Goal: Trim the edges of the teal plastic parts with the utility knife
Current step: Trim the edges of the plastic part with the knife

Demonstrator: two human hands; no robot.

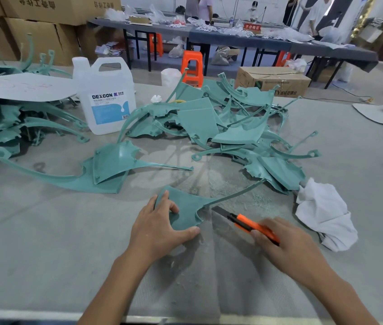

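Currently, in the head view, the left hand (160, 228) grips the teal plastic part (185, 207) being worked. The fingers curl over its upper face and the thumb presses its near edge. The part lies on the grey tabletop (45, 231), directly in front of the person. Its thin strut runs up and right toward the pile of teal parts (221, 123).

The right hand (286, 242) is closed around the orange utility knife (251, 225). The blade is extended and its tip sits just beside the notch on the part's right edge. Contact cannot be confirmed.

Hazards, as judged from this position:
- The blade points toward the left thumb. A slip off the edge would carry it that way.
- Plastic shavings (221, 184) lie beside the part. They may also lie under it, and the part could then slide under cutting pressure.
- The thin strut is unsupported by the hand and may flex, which would pull the cut off line.

Legible markings:
- The white jug (106, 97) reads "DEXCON". The smaller print on it is unreadable.
- A red sign (252, 26) on the far table reads "不合格区".
- The cardboard box (272, 82) shows "TY" followed by characters that are too small to confirm.

A white cloth (324, 214) lies to the right of the knife.
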